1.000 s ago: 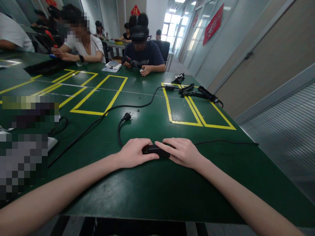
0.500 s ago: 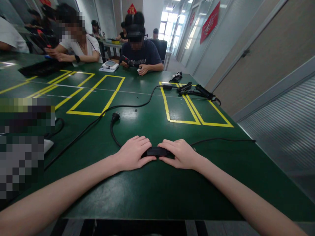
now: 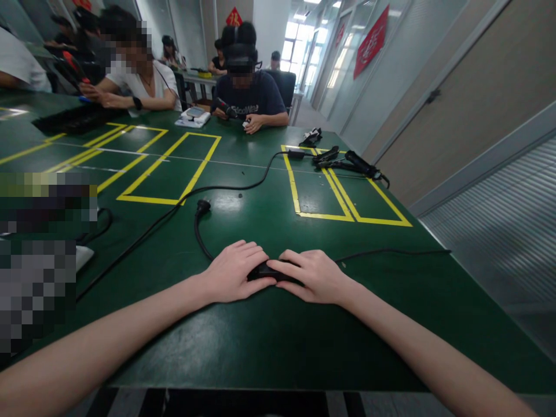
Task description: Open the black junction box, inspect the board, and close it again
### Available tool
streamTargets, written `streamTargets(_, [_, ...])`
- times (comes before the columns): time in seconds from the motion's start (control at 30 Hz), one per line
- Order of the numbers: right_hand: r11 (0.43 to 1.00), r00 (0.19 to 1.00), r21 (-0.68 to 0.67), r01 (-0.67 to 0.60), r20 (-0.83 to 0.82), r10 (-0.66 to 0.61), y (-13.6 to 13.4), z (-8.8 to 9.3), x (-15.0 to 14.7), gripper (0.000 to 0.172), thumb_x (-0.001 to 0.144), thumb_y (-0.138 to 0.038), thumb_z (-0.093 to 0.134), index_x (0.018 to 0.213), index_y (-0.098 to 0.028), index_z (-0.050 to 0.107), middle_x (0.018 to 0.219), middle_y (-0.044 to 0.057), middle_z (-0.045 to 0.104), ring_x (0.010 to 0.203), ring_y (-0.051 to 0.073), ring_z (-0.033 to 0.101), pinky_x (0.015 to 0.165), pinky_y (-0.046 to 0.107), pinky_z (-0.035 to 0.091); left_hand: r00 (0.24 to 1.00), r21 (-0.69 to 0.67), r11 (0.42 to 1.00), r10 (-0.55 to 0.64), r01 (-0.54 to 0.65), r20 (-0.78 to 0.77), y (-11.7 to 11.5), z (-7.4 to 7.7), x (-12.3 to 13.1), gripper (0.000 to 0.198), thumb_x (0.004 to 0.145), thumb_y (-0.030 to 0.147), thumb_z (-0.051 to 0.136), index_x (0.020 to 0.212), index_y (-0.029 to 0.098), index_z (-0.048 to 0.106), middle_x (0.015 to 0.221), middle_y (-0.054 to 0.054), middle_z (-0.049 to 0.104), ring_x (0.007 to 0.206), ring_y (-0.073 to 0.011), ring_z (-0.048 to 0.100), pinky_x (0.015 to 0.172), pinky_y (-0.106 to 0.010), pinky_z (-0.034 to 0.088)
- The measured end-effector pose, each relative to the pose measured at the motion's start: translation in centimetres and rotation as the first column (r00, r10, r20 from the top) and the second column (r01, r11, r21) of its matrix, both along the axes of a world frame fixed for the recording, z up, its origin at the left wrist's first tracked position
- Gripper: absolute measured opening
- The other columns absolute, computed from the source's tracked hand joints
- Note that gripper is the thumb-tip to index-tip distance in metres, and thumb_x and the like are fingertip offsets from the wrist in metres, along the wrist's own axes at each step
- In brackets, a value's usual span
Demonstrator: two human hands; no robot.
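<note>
A small black power adapter [image 3: 262, 271] lies on the green table [image 3: 269, 341] just in front of me. My left hand [image 3: 234, 271] grips its left end, and my right hand [image 3: 310, 275] covers its right end, fingers curled over it. Most of the adapter is hidden under my fingers. One black cord runs left from it to a plug [image 3: 202, 206] lying on the table. A thinner cord [image 3: 391, 251] runs off to the right.
Yellow tape rectangles [image 3: 169, 168] mark the table. A long black cable [image 3: 226, 188] crosses the middle toward black tools [image 3: 347, 161] at the far right. Several people sit at the far end. A white device [image 3: 193, 116] lies before them. The table edge is close to my body.
My hands have closed in on each other, so less of the adapter shows between them than half a second ago. The plug's cord shifted slightly left over the past second.
</note>
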State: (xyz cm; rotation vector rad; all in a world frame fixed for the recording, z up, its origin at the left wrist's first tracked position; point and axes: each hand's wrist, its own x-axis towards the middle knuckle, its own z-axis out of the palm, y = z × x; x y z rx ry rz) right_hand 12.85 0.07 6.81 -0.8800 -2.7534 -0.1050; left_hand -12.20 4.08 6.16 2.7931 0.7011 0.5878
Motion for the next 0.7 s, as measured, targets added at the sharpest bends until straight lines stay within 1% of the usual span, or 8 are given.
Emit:
streamTargets(0.1, [0.998, 0.983, -0.040, 0.051, -0.172, -0.057, 0.4, 0.4, 0.9, 0.040, 0.107, -0.042, 0.051, 0.141, -0.021, 0.059, 0.108, 0.008, 0.070, 0.077, 0.017, 0.068, 0.064, 0.028, 0.050, 0.991, 0.136, 0.991, -0.015, -0.003, 0.135, -0.2, 0.0, -0.3, 0.038, 0.105, 0.045, 0.056, 0.128, 0.016, 0.063, 0.116, -0.012, 0.074, 0.106, -0.0269, 0.067, 0.092, -0.041, 0.050])
streamTargets(0.17, [0.984, 0.904, -0.112, 0.141, -0.391, -0.174, 1.2, 0.8, 2.3, 0.040, 0.103, -0.044, 0.057, 0.136, -0.022, 0.060, 0.106, 0.009, 0.071, 0.084, 0.021, 0.069, 0.070, 0.031, 0.054, 0.975, 0.258, 0.966, -0.056, -0.001, 0.215, -0.4, 0.0, -0.5, 0.043, 0.104, 0.036, 0.057, 0.144, 0.020, 0.055, 0.136, -0.015, 0.069, 0.124, -0.0300, 0.064, 0.105, -0.047, 0.046])
streamTargets(0.23, [0.937, 0.732, -0.213, 0.276, -0.585, -0.349, 2.3, 1.5, 4.3, 0.039, 0.096, -0.049, 0.064, 0.125, -0.023, 0.063, 0.105, 0.009, 0.072, 0.089, 0.025, 0.069, 0.073, 0.035, 0.055, 0.963, 0.316, 0.947, -0.134, 0.055, 0.234, -0.6, -0.1, -0.5, 0.042, 0.103, 0.030, 0.056, 0.144, 0.023, 0.055, 0.139, -0.013, 0.069, 0.128, -0.0292, 0.062, 0.110, -0.048, 0.043])
streamTargets(0.3, [0.845, 0.479, -0.358, 0.397, -0.705, -0.524, 3.5, 2.2, 6.7, 0.041, 0.087, -0.055, 0.069, 0.113, -0.024, 0.063, 0.096, 0.007, 0.069, 0.076, 0.023, 0.065, 0.060, 0.031, 0.050, 0.959, 0.299, 0.944, -0.204, 0.139, 0.199, -0.7, -0.2, -0.4, 0.037, 0.104, 0.027, 0.055, 0.140, 0.022, 0.058, 0.136, -0.011, 0.071, 0.126, -0.0270, 0.064, 0.111, -0.046, 0.044])
streamTargets(0.4, [0.705, 0.106, -0.619, 0.346, -0.721, -0.685, 4.8, 3.2, 10.4, 0.039, 0.083, -0.060, 0.062, 0.104, -0.028, 0.055, 0.072, -0.004, 0.055, 0.043, 0.011, 0.033, 0.040, 0.023, 0.023, 0.963, 0.220, 0.956, -0.227, 0.192, 0.146, -0.5, -0.2, -0.1, 0.029, 0.105, 0.026, 0.053, 0.132, 0.019, 0.063, 0.131, -0.011, 0.074, 0.124, -0.0252, 0.065, 0.109, -0.043, 0.047])
streamTargets(0.47, [0.656, -0.032, -0.693, 0.299, -0.694, -0.719, 5.3, 3.5, 12.7, 0.038, 0.081, -0.062, 0.059, 0.097, -0.029, 0.048, 0.070, -0.005, 0.053, 0.040, 0.008, 0.020, 0.039, 0.022, 0.015, 0.965, 0.179, 0.964, -0.225, 0.199, 0.136, -0.2, -0.1, 0.0, 0.028, 0.105, 0.025, 0.052, 0.129, 0.019, 0.064, 0.129, -0.011, 0.074, 0.122, -0.0249, 0.066, 0.108, -0.043, 0.048])
streamTargets(0.57, [0.600, -0.109, -0.714, 0.361, -0.672, -0.733, 5.7, 3.4, 15.3, 0.040, 0.079, -0.064, 0.055, 0.094, -0.029, 0.044, 0.069, -0.005, 0.052, 0.039, 0.007, 0.019, 0.039, 0.022, 0.014, 0.965, 0.132, 0.969, -0.226, 0.209, 0.130, 0.0, -0.1, -0.1, 0.027, 0.106, 0.024, 0.051, 0.128, 0.018, 0.065, 0.126, -0.010, 0.076, 0.118, -0.0244, 0.067, 0.107, -0.043, 0.049])
streamTargets(0.7, [0.514, -0.141, -0.706, 0.486, -0.644, -0.751, 6.1, 2.2, 17.6, 0.048, 0.081, -0.073, 0.052, 0.098, -0.029, 0.042, 0.069, -0.005, 0.051, 0.039, 0.009, 0.028, 0.039, 0.023, 0.020, 0.965, 0.084, 0.971, -0.231, 0.222, 0.123, 0.2, -0.3, -0.3, 0.027, 0.106, 0.024, 0.052, 0.127, 0.018, 0.066, 0.123, -0.009, 0.077, 0.115, -0.0236, 0.068, 0.106, -0.042, 0.049])
